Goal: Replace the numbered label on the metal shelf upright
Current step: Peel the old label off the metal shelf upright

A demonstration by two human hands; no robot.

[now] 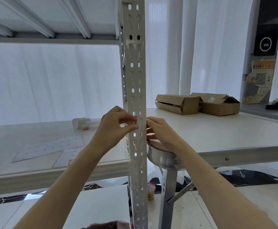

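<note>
The left hand [116,128] pinched a small red-edged label [135,121] against the shelf upright [137,90], fingers pressed together on it. At its 3 o'clock the right hand [159,131] touched the upright's edge, fingers curled, perhaps steadying. Cardboard boxes [197,103] sat on the surface [217,134] at 2 o'clock.

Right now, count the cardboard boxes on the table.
2. One cardboard box lies on the table right of the upright; the other box sits touching it, farther right. None seems hidden.
</note>
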